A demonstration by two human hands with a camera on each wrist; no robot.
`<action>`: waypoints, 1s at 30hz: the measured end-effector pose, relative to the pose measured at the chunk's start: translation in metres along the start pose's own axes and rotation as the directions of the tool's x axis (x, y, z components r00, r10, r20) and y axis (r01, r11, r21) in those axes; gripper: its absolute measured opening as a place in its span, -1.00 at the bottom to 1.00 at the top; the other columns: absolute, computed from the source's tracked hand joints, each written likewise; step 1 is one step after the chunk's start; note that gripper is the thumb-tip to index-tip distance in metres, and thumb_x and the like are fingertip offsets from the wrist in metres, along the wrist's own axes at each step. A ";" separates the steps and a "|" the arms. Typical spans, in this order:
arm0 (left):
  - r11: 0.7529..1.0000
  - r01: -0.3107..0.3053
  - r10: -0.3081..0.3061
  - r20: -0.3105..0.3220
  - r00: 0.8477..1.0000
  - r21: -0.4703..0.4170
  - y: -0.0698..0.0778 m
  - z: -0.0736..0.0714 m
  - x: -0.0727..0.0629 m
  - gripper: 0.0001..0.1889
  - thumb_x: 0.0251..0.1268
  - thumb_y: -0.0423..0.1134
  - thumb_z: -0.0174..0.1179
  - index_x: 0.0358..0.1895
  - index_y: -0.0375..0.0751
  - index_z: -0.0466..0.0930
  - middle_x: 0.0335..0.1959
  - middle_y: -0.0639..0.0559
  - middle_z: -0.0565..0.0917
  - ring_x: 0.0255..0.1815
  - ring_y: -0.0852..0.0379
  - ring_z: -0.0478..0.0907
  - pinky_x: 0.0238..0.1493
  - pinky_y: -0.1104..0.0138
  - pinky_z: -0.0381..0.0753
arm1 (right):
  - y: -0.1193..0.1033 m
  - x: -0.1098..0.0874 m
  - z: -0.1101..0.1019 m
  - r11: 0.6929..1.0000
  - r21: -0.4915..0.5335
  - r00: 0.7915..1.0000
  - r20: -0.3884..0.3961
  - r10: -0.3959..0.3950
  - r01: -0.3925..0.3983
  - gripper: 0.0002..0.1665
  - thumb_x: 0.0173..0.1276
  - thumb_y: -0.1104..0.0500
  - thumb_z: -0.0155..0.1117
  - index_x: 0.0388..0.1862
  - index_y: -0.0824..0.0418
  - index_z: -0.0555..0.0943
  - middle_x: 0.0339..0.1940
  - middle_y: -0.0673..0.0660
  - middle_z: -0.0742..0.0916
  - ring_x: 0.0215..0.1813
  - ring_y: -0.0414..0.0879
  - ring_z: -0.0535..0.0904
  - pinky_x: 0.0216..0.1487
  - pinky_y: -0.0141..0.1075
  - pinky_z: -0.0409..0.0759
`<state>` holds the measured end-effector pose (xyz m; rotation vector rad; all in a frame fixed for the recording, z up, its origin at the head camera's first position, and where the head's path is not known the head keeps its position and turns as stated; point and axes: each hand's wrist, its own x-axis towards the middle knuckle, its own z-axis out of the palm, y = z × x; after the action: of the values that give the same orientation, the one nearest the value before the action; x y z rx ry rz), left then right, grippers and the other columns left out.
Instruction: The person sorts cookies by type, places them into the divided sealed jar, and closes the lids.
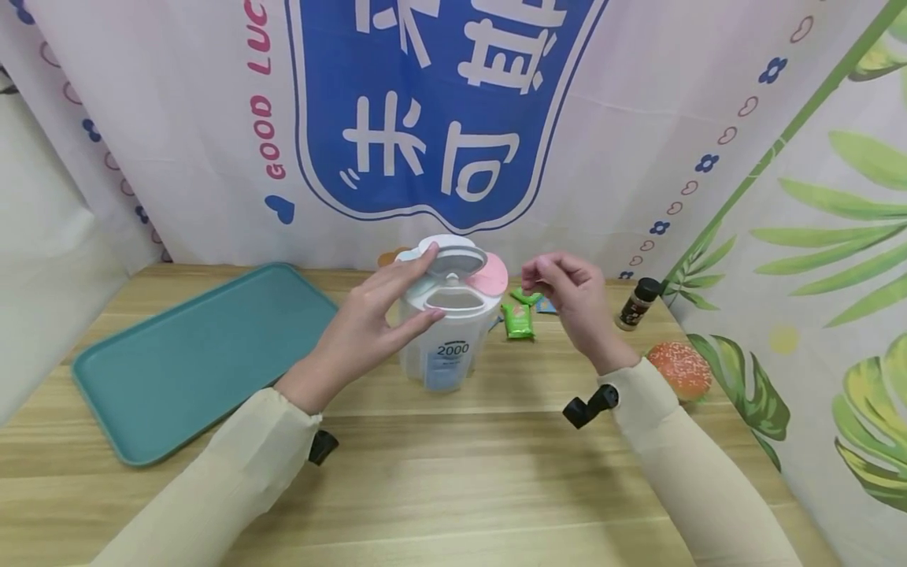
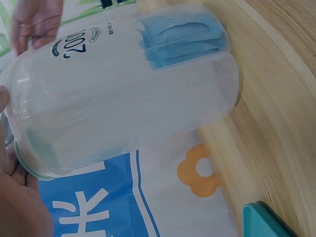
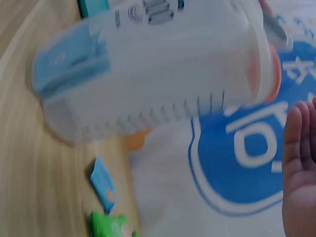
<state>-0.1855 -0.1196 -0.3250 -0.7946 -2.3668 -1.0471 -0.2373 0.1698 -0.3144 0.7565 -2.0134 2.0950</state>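
A clear storage container (image 1: 453,346) marked 2000 stands upright on the table, blue packets (image 2: 182,39) at the bottom of its front compartment. Its grey-edged flap (image 1: 457,261) is raised over an uncovered opening (image 1: 453,299); the pink lid (image 1: 490,274) beside it is down. My left hand (image 1: 372,319) touches the container's top from the left, the index finger straight against the flap and the thumb at the front rim. To the right of the container, my right hand (image 1: 570,295) hovers with loosely bent fingers and nothing visible in it.
Green packets (image 1: 519,321) and a blue packet (image 3: 103,185) lie right of the container. Farther right are a black-capped bottle (image 1: 639,303) and a toy burger bun (image 1: 679,370). A teal tray (image 1: 205,354) lies on the left. The printed curtain (image 1: 212,157) hangs behind the table (image 1: 439,488).
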 end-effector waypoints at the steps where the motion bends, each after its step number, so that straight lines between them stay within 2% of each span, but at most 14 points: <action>1: 1.000 -0.002 0.002 -0.002 1.000 0.001 0.000 0.000 0.000 -0.16 0.38 -0.09 0.43 0.65 0.10 0.22 0.57 -0.05 0.46 0.59 -0.10 0.41 0.59 -0.08 0.45 | 0.005 0.001 -0.006 1.000 0.022 0.999 -0.047 0.020 -0.019 -0.71 0.63 0.28 0.12 -0.26 0.12 0.74 -0.25 -0.03 0.82 -0.19 -0.22 0.74 -0.06 -0.42 0.79; 3: 1.000 -0.007 0.007 -0.007 1.000 0.003 -0.001 -0.001 0.000 -0.16 0.38 -0.10 0.43 0.65 0.09 0.22 0.57 -0.06 0.47 0.59 -0.09 0.42 0.59 -0.06 0.45 | 0.015 0.004 -0.018 0.998 0.018 0.990 -0.128 0.059 -0.057 -0.72 0.66 0.24 0.10 -0.26 0.13 0.71 -0.26 -0.05 0.80 -0.19 -0.21 0.71 -0.08 -0.43 0.78; 5: 1.000 -0.012 0.012 -0.015 1.000 0.004 -0.001 -0.002 -0.001 -0.16 0.37 -0.11 0.44 0.65 0.08 0.23 0.56 -0.06 0.48 0.59 -0.09 0.42 0.59 -0.06 0.44 | 0.028 0.006 -0.030 0.991 -0.066 0.978 -0.182 0.101 -0.114 -0.75 0.67 0.18 0.11 -0.19 0.21 0.69 -0.26 -0.10 0.79 -0.18 -0.23 0.70 -0.09 -0.46 0.77; 8: 1.000 -0.013 0.013 -0.020 1.000 0.004 -0.001 -0.003 -0.001 -0.16 0.37 -0.11 0.44 0.65 0.09 0.23 0.55 -0.06 0.49 0.58 -0.09 0.43 0.59 -0.06 0.45 | 0.049 0.006 -0.048 0.946 -0.217 0.953 -0.237 0.189 -0.241 -0.65 0.69 0.11 0.10 -0.01 0.40 0.65 -0.19 -0.08 0.77 -0.14 -0.26 0.69 -0.07 -0.51 0.75; 10: 1.000 -0.012 0.012 -0.016 1.000 0.004 -0.002 -0.003 -0.001 -0.16 0.37 -0.10 0.44 0.65 0.11 0.23 0.55 -0.05 0.49 0.58 -0.08 0.43 0.59 -0.06 0.45 | 0.062 0.003 -0.059 0.875 -0.348 0.931 -0.263 0.253 -0.336 -0.56 0.70 0.06 0.08 0.11 0.46 0.63 -0.11 0.02 0.77 -0.10 -0.25 0.67 -0.08 -0.56 0.71; 13: 1.000 -0.011 0.011 -0.006 1.000 0.002 -0.002 -0.002 -0.001 -0.16 0.38 -0.08 0.43 0.65 0.13 0.22 0.56 -0.03 0.48 0.59 -0.07 0.42 0.59 -0.05 0.45 | 0.077 -0.003 -0.072 0.738 -0.528 0.907 -0.265 0.328 -0.421 -0.49 0.70 0.02 0.05 0.23 0.44 0.61 0.06 0.28 0.73 0.00 -0.10 0.63 0.00 -0.43 0.67; 15: 1.000 -0.013 0.013 -0.002 1.000 0.001 -0.002 -0.001 0.000 -0.17 0.38 -0.08 0.43 0.65 0.13 0.22 0.57 -0.03 0.47 0.60 -0.07 0.41 0.60 -0.05 0.44 | 0.085 -0.006 -0.080 0.642 -0.634 0.898 -0.238 0.369 -0.431 -0.48 0.71 -0.01 0.01 0.30 0.37 0.59 0.20 0.36 0.69 0.14 0.05 0.62 0.16 -0.22 0.67; 17: 1.000 -0.015 0.015 0.000 1.000 -0.002 -0.001 0.000 0.000 -0.17 0.38 -0.08 0.43 0.65 0.12 0.22 0.57 -0.03 0.47 0.60 -0.08 0.40 0.60 -0.06 0.44 | 0.092 -0.008 -0.088 0.593 -0.693 0.895 -0.182 0.407 -0.410 -0.46 0.73 0.02 -0.05 0.42 0.35 0.51 0.39 0.42 0.60 0.36 0.23 0.54 0.38 0.06 0.59; 19: 1.000 -0.014 0.014 0.002 1.000 -0.001 -0.001 0.000 0.000 -0.17 0.39 -0.09 0.43 0.66 0.11 0.22 0.58 -0.03 0.46 0.61 -0.08 0.40 0.60 -0.07 0.43 | 0.099 -0.009 -0.094 0.562 -0.731 0.885 -0.124 0.448 -0.387 -0.43 0.75 0.04 -0.11 0.55 0.32 0.38 0.55 0.42 0.47 0.56 0.35 0.38 0.57 0.24 0.40; 23: 1.000 -0.021 0.021 0.000 1.000 -0.002 0.000 0.001 0.001 -0.17 0.39 -0.10 0.42 0.65 0.09 0.22 0.58 -0.03 0.46 0.61 -0.08 0.40 0.60 -0.07 0.43 | 0.111 -0.007 -0.103 0.522 -0.774 0.857 -0.051 0.512 -0.358 -0.35 0.76 0.08 -0.18 0.68 0.34 0.15 0.69 0.43 0.24 0.69 0.41 0.12 0.71 0.28 0.12; 28: 1.000 -0.016 0.016 -0.003 1.000 -0.004 -0.001 0.000 0.000 -0.18 0.39 -0.11 0.43 0.65 0.08 0.23 0.57 -0.04 0.46 0.61 -0.09 0.39 0.61 -0.07 0.42 | 0.122 -0.002 -0.104 0.449 -0.833 0.830 -0.021 0.557 -0.323 -0.31 0.75 0.09 -0.18 0.69 0.40 0.08 0.71 0.46 0.14 0.72 0.41 0.02 0.74 0.24 0.02; 30: 1.000 -0.012 0.012 -0.001 1.000 0.000 -0.001 0.000 0.000 -0.18 0.39 -0.11 0.42 0.65 0.08 0.23 0.58 -0.04 0.46 0.61 -0.09 0.39 0.60 -0.08 0.43 | 0.124 -0.001 -0.103 0.430 -0.848 0.832 -0.022 0.554 -0.309 -0.32 0.73 0.11 -0.15 0.66 0.42 0.13 0.69 0.49 0.19 0.70 0.42 0.07 0.73 0.25 0.07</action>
<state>-0.1861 -0.1198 -0.3252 -0.8066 -2.3580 -1.0431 -0.3161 0.2578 -0.4237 0.3215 -3.2002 0.8488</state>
